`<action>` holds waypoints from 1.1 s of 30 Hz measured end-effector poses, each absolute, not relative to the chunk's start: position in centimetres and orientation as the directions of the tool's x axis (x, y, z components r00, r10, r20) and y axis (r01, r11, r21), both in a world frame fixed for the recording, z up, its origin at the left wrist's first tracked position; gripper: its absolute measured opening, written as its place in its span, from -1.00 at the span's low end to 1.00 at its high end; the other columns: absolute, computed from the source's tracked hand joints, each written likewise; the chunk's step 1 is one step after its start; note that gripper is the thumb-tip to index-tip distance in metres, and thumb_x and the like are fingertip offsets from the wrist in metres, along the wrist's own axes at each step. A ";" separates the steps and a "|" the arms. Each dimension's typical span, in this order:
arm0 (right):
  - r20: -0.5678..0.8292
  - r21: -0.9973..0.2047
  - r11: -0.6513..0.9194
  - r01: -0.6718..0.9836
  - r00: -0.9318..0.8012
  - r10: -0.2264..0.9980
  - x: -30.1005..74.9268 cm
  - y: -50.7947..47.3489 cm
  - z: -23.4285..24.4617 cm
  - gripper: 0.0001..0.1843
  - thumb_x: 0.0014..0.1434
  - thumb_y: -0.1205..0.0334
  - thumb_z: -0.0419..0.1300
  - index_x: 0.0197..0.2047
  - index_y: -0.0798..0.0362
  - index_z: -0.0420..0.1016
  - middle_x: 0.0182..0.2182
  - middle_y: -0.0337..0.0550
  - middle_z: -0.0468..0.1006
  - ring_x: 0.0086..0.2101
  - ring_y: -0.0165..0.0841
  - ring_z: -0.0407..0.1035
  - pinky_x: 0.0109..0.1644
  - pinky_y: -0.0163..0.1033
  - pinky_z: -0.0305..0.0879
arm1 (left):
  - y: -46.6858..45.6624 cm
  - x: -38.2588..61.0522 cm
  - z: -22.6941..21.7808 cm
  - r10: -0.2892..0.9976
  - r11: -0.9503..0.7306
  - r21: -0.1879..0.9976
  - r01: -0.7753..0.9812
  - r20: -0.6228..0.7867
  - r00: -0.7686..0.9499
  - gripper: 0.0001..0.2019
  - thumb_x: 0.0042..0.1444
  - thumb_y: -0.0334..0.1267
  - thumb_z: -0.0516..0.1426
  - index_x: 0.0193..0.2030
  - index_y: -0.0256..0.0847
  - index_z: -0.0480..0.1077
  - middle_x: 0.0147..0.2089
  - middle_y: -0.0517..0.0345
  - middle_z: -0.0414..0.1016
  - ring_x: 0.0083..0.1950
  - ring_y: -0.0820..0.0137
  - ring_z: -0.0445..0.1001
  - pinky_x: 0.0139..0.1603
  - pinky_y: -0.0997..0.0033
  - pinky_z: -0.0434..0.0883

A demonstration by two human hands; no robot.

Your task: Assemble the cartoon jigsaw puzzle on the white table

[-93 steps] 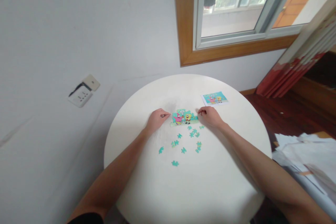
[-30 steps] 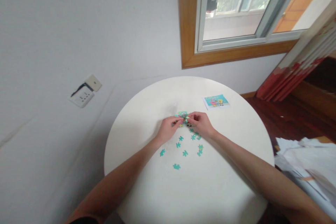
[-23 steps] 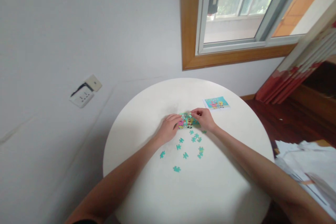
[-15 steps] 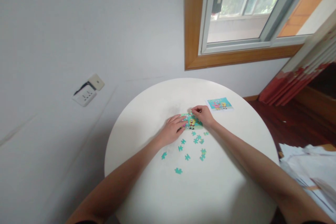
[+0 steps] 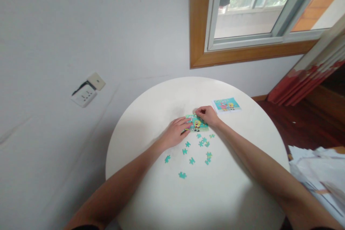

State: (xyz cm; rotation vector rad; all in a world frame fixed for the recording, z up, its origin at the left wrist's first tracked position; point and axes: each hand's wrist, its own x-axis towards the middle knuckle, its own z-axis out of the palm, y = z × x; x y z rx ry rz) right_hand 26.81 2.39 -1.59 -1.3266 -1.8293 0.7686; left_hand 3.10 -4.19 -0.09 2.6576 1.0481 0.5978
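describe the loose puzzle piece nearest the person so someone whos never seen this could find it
Start with the round white table by the window. On it is a partly joined puzzle with the person's left hand on it, and loose, mostly teal pieces scattered on its near side. The nearest piece lies apart, lower in the view than all the others.

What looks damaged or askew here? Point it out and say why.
The wall socket left of the table looks badly fitted: a dark gap shows between it and the beige plate beside it. Also, a grey smudge marks the table just beyond the puzzle.
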 end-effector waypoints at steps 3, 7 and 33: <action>0.209 -0.784 0.286 0.551 -0.200 0.957 26.8 2.2 -1.5 -0.78 0.11 0.19 0.21 -0.32 0.11 0.66 -0.43 -0.14 0.63 -0.44 -0.37 0.40 -0.32 -0.32 0.27 | -4.2 3.1 -0.1 0.695 -0.716 0.354 0.601 0.292 0.657 -0.66 0.32 -0.21 0.10 0.21 0.00 0.42 0.33 0.12 0.36 0.37 0.20 0.26 0.39 0.02 0.23; 0.209 -0.740 0.278 0.613 -0.184 0.960 26.7 2.2 -1.5 -0.80 0.11 0.21 0.21 -0.34 0.08 0.66 -0.44 -0.16 0.63 -0.44 -0.38 0.41 -0.33 -0.33 0.24 | -4.2 3.1 -0.1 0.697 -0.714 0.364 0.598 0.293 0.654 -0.67 0.31 -0.21 0.10 0.19 -0.01 0.44 0.33 0.12 0.36 0.36 0.20 0.26 0.40 0.01 0.21; 0.241 -0.665 0.326 0.672 -0.220 0.945 26.6 1.8 -1.0 -0.88 0.09 0.28 0.25 -0.37 0.06 0.64 -0.41 -0.17 0.61 -0.41 -0.38 0.40 -0.29 -0.33 0.22 | -4.1 3.2 -0.1 0.693 -0.718 0.358 0.597 0.290 0.660 -0.68 0.32 -0.20 0.09 0.19 -0.03 0.43 0.33 0.10 0.36 0.35 0.19 0.27 0.39 0.00 0.23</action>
